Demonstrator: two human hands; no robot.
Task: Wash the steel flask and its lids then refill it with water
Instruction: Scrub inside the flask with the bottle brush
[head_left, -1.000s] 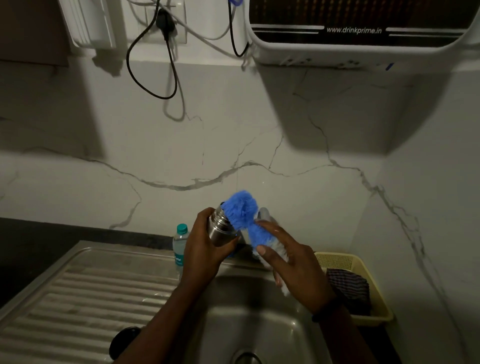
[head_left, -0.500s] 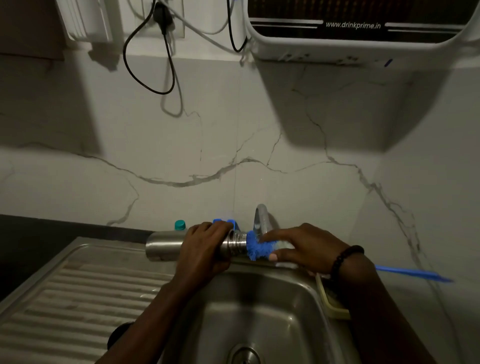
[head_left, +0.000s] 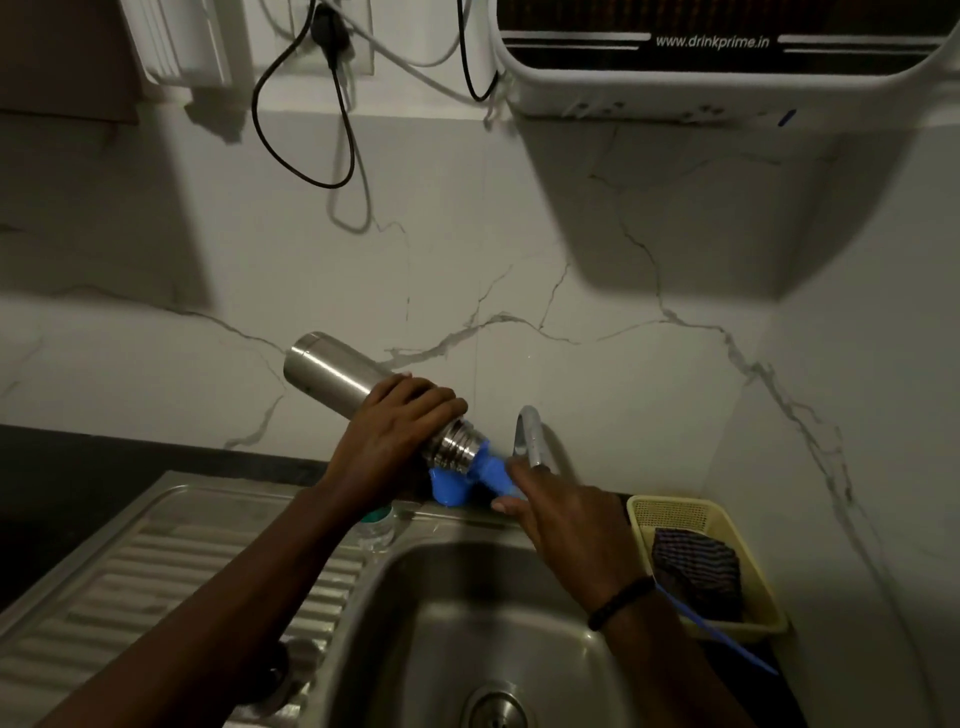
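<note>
Your left hand has its fingers curled round the steel flask, gripping it just behind the threaded neck, while your right hand pinches the blue bottle brush close to its head, the thin blue handle running back under your wrist toward the lower right of the frame. Half a second ago the flask lay nearly level; now its base is raised toward the upper left and its mouth tips down to the right, and the brush head, fluffy and clear of the mouth a second ago, is squeezed into the opening. To my eye that puts you in the scrub of the inside, with rinsing, the lids and the refill not yet done. The flask sits in the middle of the frame, above the back rim of the sink. The tap stands just beside your right fingers, so a hard stroke could knock it. A small plastic bottle stands under your left forearm, a yellow basket holding a dark cloth lies right of the basin, and the water purifier hangs at upper right. I see no lids.
</note>
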